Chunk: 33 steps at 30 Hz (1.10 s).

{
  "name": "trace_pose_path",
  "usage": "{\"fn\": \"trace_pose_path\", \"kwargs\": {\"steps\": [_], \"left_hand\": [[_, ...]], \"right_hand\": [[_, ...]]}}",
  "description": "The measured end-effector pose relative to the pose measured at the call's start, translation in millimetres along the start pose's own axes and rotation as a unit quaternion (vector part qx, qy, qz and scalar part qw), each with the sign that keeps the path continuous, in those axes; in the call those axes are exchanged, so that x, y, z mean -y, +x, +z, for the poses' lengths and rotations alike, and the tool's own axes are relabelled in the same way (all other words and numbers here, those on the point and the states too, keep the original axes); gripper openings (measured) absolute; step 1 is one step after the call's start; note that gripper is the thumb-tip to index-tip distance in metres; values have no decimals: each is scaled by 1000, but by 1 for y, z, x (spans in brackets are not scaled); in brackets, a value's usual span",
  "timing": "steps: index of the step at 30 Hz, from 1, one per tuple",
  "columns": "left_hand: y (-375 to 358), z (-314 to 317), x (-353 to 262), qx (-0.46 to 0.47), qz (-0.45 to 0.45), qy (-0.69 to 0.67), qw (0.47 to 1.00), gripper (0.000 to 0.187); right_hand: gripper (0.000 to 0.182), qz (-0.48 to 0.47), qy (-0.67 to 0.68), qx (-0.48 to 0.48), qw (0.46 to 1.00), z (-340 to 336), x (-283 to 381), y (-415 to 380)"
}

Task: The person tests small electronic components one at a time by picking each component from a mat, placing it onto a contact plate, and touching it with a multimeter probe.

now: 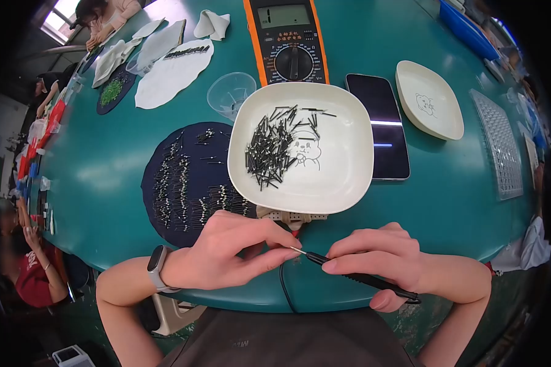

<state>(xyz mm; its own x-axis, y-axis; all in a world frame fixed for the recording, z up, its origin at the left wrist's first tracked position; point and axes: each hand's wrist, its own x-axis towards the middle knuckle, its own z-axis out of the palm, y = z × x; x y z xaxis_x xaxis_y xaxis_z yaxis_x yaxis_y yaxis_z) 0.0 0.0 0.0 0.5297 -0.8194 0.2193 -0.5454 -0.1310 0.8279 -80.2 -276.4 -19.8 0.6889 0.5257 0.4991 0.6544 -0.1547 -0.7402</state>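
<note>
My right hand is wrapped round a black pen-shaped probe, held at a slant with its tip to the left. My left hand, with a watch on its wrist, pinches at the probe's thin metal end; whether a small part is also between those fingertips is too small to tell. Beyond both hands, a cream bowl holds many small black pin-like parts. A dark blue round mat, partly hidden by my left hand and the bowl, carries rows of similar small parts with pale ends.
An orange-framed multimeter lies behind the bowl, near a clear cup. To the right are a phone, a second cream dish and a clear welled tray. White cloths lie back left. Other people sit around the table.
</note>
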Motion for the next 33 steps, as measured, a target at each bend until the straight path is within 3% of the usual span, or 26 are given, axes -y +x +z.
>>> {"fn": "trace_pose_path", "kwargs": {"steps": [17, 23, 26, 27, 29, 33], "left_hand": [[-1, 4, 4, -21, 17, -19, 999, 15], [2, -11, -7, -142, 119, 84, 979, 20], [8, -48, -15, -172, -82, 93, 977, 16], [7, -64, -8, -157, -95, 185, 965, 19], [3, -76, 5, -126, -41, 469, 873, 19], [-6, -65, 22, -43, -9, 624, 780, 15]], "right_hand": [[58, -2, -1, -14, 1000, 0, 2, 0], [59, -11, 0, -34, 999, 1, 0, 0], [60, -17, 11, -48, 999, 4, -1, 0], [60, -19, 10, -46, 999, 4, -2, 1], [59, -19, 11, -45, 999, 3, -1, 2], [58, -21, 7, -44, 999, 4, -3, 2]]}}
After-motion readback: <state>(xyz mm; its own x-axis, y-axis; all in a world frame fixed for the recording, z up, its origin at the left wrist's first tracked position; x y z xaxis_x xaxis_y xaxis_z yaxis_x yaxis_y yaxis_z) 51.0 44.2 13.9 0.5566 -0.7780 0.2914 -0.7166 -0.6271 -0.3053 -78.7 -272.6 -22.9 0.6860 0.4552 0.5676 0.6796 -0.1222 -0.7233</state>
